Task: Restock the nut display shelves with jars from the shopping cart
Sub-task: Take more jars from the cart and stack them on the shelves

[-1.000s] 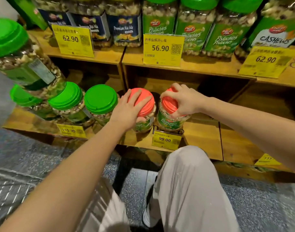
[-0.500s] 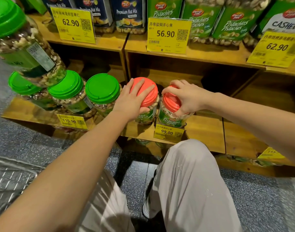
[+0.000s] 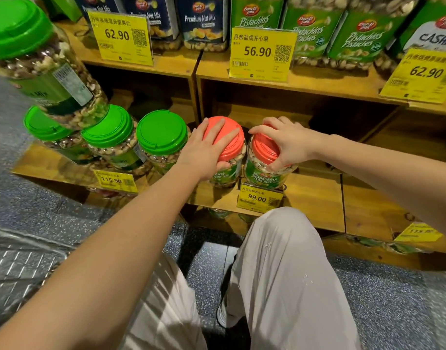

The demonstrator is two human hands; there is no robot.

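On shelf (image 3: 315, 195), side by side: left grip (image 3: 209, 150) flat on left pistachio jar (image 3: 233, 150) lid, thumb hooked under rim; right grip (image 3: 287, 140) curled round right pistachio jar (image 3: 263, 147) lid.

A single head-worn camera gives the only view. It looks from above and in front of the 99.00 price tag (image 3: 259, 198), facing forward and steeply down at the wooden display. It sits close. The tag lies near mid-frame, and the arms run in from the lower-left corner and the right edge. The left hand (image 3: 206, 150) grips the left red-lidded jar (image 3: 225, 174) and the right hand (image 3: 290, 142) grips the right red-lidded jar (image 3: 264, 176), both just behind the tag. The person's own knee (image 3: 280, 248) fills the frame directly below the tag. Above the tag, the upper shelf (image 3: 318, 84) shows only to jar-label height. Far left of the tag, the wide lens swells a green-lidded jar (image 3: 39, 72) at the frame edge, with the wire cart (image 3: 19, 269) low beneath it.
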